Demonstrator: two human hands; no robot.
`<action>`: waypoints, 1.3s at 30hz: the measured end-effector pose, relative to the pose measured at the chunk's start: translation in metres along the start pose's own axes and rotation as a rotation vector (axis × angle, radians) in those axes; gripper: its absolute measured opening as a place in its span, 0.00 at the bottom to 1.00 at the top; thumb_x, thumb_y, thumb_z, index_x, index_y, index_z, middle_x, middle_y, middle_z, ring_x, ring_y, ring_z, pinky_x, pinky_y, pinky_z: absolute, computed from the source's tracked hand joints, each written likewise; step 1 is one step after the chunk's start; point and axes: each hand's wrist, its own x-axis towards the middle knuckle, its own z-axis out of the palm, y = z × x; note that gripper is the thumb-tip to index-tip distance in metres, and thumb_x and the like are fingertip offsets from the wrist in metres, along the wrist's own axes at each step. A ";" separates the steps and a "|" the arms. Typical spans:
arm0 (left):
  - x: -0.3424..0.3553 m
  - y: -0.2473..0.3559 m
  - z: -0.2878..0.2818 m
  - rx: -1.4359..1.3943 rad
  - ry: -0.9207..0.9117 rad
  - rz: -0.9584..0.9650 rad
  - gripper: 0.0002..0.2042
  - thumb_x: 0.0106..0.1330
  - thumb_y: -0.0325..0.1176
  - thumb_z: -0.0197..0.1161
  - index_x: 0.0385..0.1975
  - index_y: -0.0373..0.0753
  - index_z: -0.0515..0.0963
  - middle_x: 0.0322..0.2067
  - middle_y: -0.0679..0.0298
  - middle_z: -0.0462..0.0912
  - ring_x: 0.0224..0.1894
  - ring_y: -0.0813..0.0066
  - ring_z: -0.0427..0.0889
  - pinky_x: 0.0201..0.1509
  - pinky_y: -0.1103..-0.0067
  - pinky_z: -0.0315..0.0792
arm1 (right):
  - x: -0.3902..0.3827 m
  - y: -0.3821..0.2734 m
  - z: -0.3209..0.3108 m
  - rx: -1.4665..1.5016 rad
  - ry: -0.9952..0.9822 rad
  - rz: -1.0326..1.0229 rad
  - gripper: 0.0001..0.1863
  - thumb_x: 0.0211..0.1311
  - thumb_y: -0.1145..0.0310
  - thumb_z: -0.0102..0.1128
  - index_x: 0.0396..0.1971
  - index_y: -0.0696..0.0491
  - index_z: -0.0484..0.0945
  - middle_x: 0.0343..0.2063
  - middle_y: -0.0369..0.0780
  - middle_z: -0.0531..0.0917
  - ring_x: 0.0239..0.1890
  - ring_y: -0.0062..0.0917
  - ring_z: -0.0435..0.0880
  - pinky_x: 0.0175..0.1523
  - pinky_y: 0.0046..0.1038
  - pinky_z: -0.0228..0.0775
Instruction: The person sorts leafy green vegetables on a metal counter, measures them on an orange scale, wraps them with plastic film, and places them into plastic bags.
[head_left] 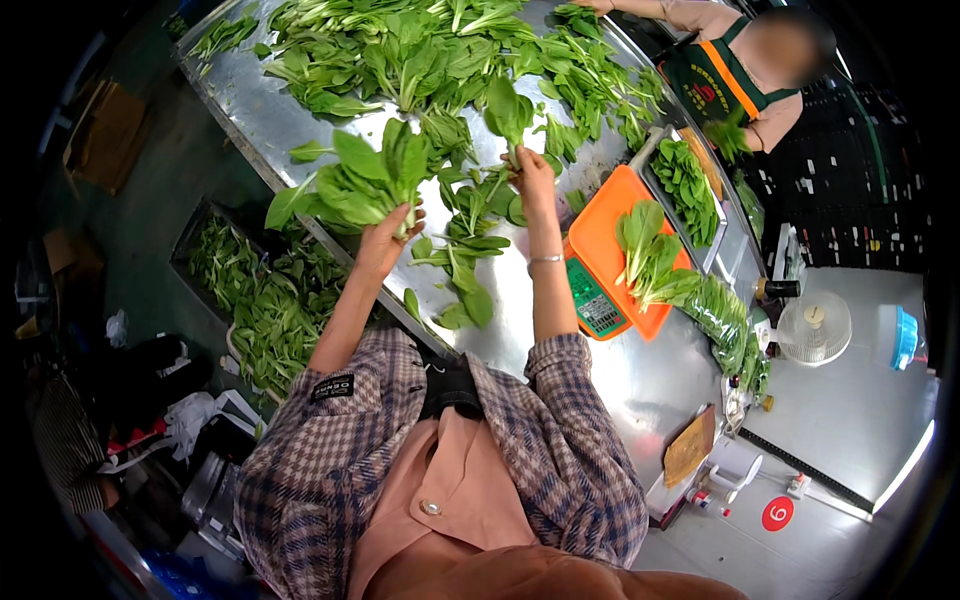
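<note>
Two hands of mine are holding greens over the counter [620, 385]: my left hand [388, 238] is grasping a full bunch [362, 185] at its stem end, the leaves fanning away from me and leftward, while my right hand [534, 182] is pinching a small sprig [509, 110] by the stem, its leaves pointing ahead. The sprig is standing to the right of the bunch and slightly farther off — apart, stems toward me — and my right fingers are sitting closer than my left to the big heap of greens [400, 55] beyond.
</note>
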 end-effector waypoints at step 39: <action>0.052 -0.184 0.247 1.339 -0.769 -0.168 0.17 0.49 0.44 0.59 0.27 0.34 0.73 0.20 0.65 0.75 0.22 0.79 0.71 0.22 0.83 0.63 | -0.113 -0.037 -0.198 -0.739 0.689 -0.217 0.40 0.46 0.46 0.54 0.52 0.60 0.56 0.45 0.51 0.70 0.46 0.42 0.70 0.48 0.37 0.62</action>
